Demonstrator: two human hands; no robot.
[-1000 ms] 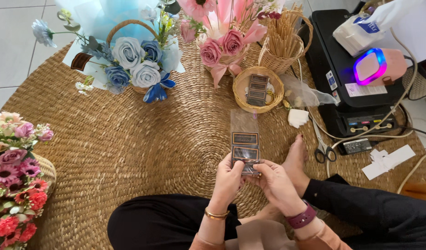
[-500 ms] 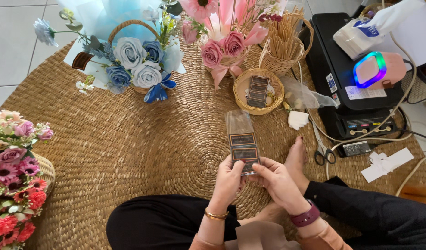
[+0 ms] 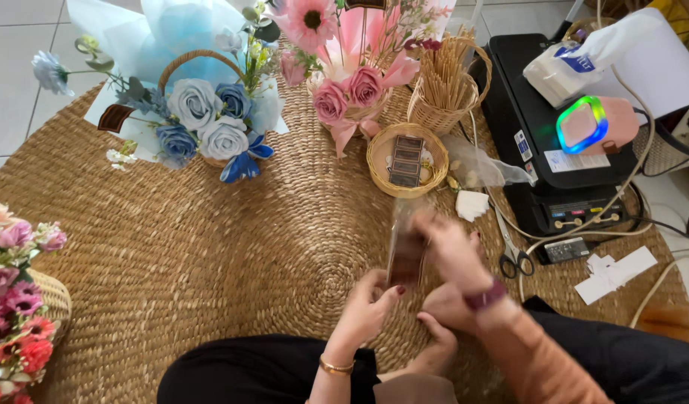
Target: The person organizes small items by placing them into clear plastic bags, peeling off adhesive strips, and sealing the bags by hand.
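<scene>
Clear packet (image 3: 406, 251) of dark pieces held upright over the woven mat (image 3: 172, 254). Left hand (image 3: 367, 310) fingers pinch its lower end; right hand (image 3: 450, 251), blurred, grips the top. Packing looks mid-way: similar pieces wait in the small basket (image 3: 377, 153) beyond.

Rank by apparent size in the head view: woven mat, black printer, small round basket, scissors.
1. woven mat
2. black printer
3. small round basket
4. scissors

Basket versus scissors is close; the scissors look long but thin.
</scene>
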